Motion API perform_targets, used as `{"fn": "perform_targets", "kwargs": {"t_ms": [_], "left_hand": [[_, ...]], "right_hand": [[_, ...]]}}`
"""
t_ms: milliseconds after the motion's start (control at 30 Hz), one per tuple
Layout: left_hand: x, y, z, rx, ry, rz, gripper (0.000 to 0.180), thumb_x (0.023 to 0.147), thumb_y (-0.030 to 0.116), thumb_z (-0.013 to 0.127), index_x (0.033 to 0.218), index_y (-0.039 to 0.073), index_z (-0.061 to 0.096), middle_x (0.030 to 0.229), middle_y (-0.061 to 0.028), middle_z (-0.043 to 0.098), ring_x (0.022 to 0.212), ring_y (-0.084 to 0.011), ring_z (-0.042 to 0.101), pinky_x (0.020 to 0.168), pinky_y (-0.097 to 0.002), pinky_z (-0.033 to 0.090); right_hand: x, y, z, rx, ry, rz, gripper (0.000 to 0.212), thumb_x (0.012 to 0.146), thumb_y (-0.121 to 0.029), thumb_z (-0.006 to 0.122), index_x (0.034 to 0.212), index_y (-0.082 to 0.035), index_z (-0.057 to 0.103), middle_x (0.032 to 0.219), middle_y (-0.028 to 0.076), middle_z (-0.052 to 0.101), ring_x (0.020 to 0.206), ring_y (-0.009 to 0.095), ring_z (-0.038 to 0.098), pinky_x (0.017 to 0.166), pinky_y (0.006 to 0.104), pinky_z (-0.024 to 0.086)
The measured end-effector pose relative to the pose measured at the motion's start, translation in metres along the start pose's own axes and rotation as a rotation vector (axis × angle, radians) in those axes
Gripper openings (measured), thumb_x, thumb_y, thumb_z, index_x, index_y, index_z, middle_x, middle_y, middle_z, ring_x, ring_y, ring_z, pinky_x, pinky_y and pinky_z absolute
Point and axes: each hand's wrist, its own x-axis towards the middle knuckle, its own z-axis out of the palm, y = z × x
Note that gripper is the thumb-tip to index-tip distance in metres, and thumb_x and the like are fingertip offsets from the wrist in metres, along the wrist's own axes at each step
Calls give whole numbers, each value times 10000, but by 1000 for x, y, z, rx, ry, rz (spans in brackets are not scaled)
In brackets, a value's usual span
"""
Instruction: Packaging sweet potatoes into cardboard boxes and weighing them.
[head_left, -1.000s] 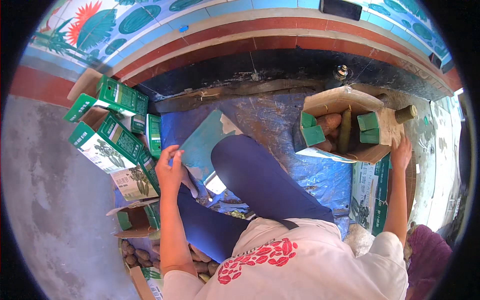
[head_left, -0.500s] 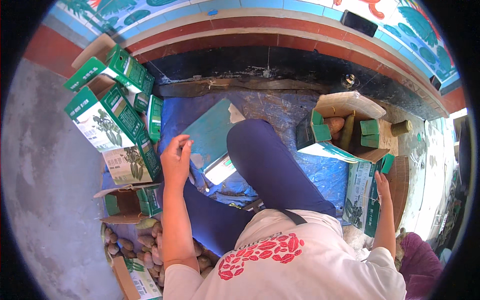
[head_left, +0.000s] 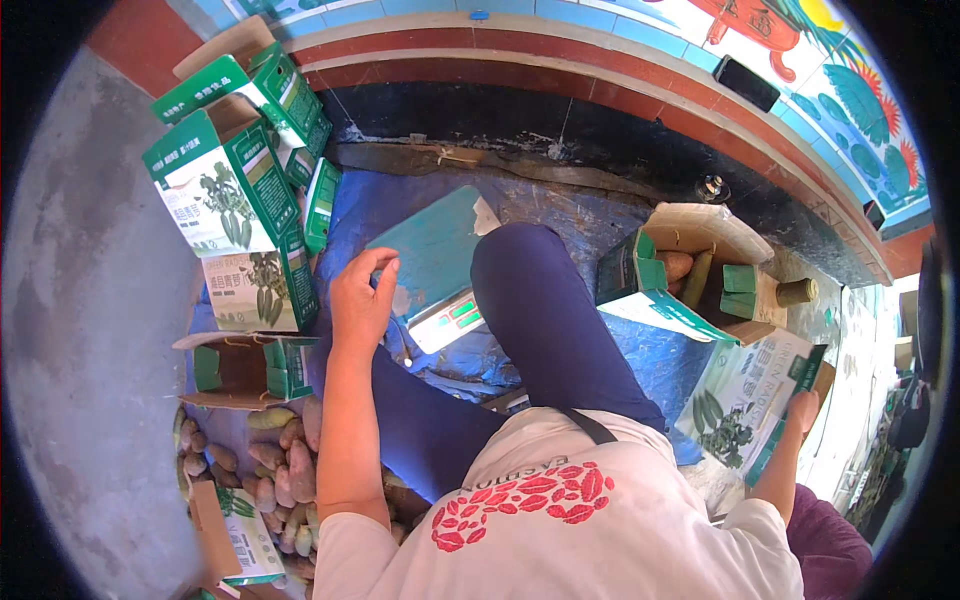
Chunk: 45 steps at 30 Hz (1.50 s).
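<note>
My left hand (head_left: 362, 305) hovers beside a flat scale (head_left: 425, 255) with a worn teal top and a display panel. Its fingers are loosely bent, the thumb stands apart, and I see nothing in it. At the right, my right hand (head_left: 803, 408) grips the edge of a white and green carton (head_left: 735, 405) with a printed picture of radishes. This carton leans outward beside my hip; its inside is turned away from me. Just beyond it stands an open carton (head_left: 735, 215) with a reddish root and long green radishes inside.
Green and white cartons (head_left: 215, 190) are stacked at the left, above an open carton (head_left: 235, 370) on its side. Several reddish and green radishes (head_left: 290, 470) lie in a heap below. A blue tarp (head_left: 400, 205) covers the ground under the scale. A phone (head_left: 747, 83) rests on the wall ledge.
The carton at my right hand has tilted and turned, showing more of its printed side. My left hand has come slightly nearer to me. My view has shifted, and the scale's green display shows more.
</note>
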Motion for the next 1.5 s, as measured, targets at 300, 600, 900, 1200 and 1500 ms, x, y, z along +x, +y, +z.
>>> {"fn": "perform_targets", "kwargs": {"t_ms": [300,600,900,1200,1500], "left_hand": [[2,1,2,98,31,79,112,819,103,611,896,24,633,850,-132,667,806,-270,652,714,-350,491],[-2,-2,0,122,65,89,105,817,119,617,877,34,633,841,-123,665,799,-279,644,711,-362,485],[-1,-5,-2,88,107,28,116,814,109,631,896,28,635,832,-122,668,809,-257,652,720,-339,490],[-4,-8,-18,5,435,35,558,838,225,635,1300,12,407,1193,-205,480,1065,-314,529,858,-405,445],[-4,-14,-20,6,396,-120,571,867,275,599,1321,12,374,1251,-222,406,1113,-340,480,951,-438,388]], "right_hand": [[28,-55,-84,112,452,43,284,933,-326,437,1062,-133,599,971,170,655,877,391,627,736,506,494],[5,-140,-225,532,904,-266,349,928,-355,514,1129,-94,628,1027,151,660,911,301,633,791,373,474],[-60,-336,-302,1454,454,-673,337,920,-209,569,1193,-12,600,1051,73,657,939,122,574,842,248,434],[-170,-543,-272,1310,417,-1174,261,898,-268,590,1080,-87,639,906,119,675,803,219,639,746,305,479],[-252,-637,-235,1133,540,-1418,71,792,-142,553,813,-86,593,752,111,643,685,344,615,603,441,490]]}}
